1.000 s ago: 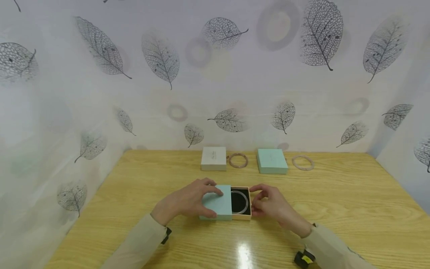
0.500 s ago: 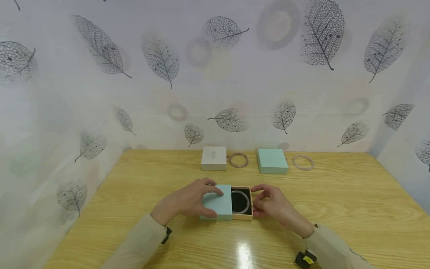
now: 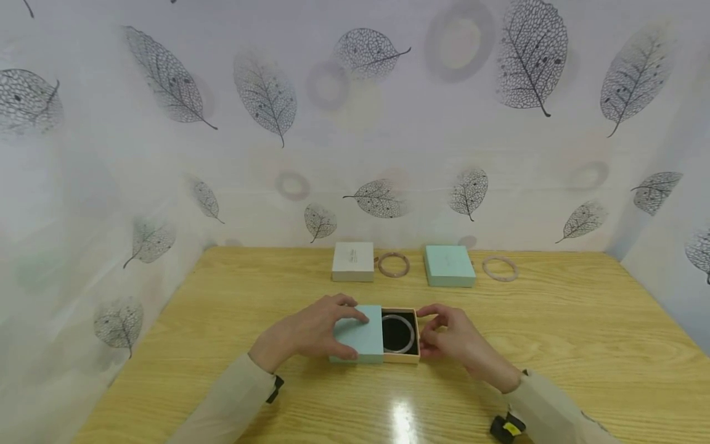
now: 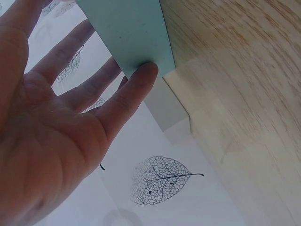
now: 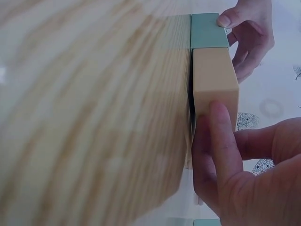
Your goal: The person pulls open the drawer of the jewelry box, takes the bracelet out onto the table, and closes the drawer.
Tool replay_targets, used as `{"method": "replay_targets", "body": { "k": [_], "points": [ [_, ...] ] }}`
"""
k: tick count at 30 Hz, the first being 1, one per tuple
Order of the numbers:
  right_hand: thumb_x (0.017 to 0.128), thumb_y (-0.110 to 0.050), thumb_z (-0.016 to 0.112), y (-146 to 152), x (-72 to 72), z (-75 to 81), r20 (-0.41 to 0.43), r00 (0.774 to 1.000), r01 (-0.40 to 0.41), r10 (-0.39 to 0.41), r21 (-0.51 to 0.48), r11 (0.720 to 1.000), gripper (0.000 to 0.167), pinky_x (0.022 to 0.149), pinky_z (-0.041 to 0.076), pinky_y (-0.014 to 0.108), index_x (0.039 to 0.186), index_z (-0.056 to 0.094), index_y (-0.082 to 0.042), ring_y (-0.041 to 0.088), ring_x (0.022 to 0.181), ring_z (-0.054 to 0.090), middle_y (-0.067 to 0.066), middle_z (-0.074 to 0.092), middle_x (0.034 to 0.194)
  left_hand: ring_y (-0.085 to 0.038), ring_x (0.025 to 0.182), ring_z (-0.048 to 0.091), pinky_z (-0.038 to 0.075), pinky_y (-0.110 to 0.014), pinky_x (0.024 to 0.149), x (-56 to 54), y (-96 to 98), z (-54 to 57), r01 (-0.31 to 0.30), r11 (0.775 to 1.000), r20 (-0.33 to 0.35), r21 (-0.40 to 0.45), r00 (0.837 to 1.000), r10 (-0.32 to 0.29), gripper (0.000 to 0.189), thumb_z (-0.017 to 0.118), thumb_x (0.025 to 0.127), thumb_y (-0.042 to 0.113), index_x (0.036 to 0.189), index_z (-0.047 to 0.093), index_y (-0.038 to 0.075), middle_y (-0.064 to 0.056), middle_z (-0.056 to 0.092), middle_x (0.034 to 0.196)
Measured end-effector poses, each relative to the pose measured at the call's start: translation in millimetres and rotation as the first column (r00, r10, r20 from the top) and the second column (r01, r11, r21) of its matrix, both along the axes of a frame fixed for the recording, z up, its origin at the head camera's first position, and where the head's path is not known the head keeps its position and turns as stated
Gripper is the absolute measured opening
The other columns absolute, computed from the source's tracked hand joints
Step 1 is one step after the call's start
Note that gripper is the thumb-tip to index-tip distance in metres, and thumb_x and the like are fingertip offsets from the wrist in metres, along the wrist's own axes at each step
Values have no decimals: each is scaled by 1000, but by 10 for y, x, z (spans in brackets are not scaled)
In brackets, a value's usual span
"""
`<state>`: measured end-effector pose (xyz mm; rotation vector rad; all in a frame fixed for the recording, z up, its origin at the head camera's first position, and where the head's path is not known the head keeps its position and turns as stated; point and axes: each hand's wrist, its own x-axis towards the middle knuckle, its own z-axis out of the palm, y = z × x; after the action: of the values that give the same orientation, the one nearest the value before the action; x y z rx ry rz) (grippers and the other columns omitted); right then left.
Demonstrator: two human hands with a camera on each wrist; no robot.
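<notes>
A pale blue sliding gift box lies in the middle of the table, its outer sleeve (image 3: 359, 336) on the left. The peach-edged drawer (image 3: 418, 336) sticks out on the right, lined in black. Inside it lies a pale ring-shaped bangle (image 3: 411, 336), its left part hidden under the sleeve. My left hand (image 3: 316, 327) grips the sleeve, thumb on the near side and fingers over the top and far side. My right hand (image 3: 457, 339) holds the drawer's right end. In the right wrist view its thumb (image 5: 221, 127) presses that end face; some fingertips are hidden.
Behind stand a white box (image 3: 353, 261) and a mint-green box (image 3: 450, 266). A brownish bangle (image 3: 379, 265) lies right of the white box, and a pale pink bangle (image 3: 517, 271) right of the green one. A leaf-patterned backdrop (image 3: 249, 203) rises behind the wooden table (image 3: 249, 277).
The drawer has slid a little to the right out of the sleeve, together with the bangle and my right hand. My left hand and the sleeve stay in place.
</notes>
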<state>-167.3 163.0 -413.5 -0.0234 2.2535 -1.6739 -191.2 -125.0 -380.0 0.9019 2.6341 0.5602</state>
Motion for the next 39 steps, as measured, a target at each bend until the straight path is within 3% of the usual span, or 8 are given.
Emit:
{"method": "replay_targets", "body": {
  "k": [39],
  "points": [
    [95, 12, 57, 204, 6, -2, -17, 1000, -10, 10, 12, 1000, 42, 66, 65, 34, 137, 52, 11, 19, 77, 69, 18, 63, 96, -37, 143, 44, 41, -57, 117, -3, -2, 22, -8, 1000, 24, -5, 1000, 8, 55, 82, 85, 39, 135, 66, 24, -13, 47, 155]
  ]
}}
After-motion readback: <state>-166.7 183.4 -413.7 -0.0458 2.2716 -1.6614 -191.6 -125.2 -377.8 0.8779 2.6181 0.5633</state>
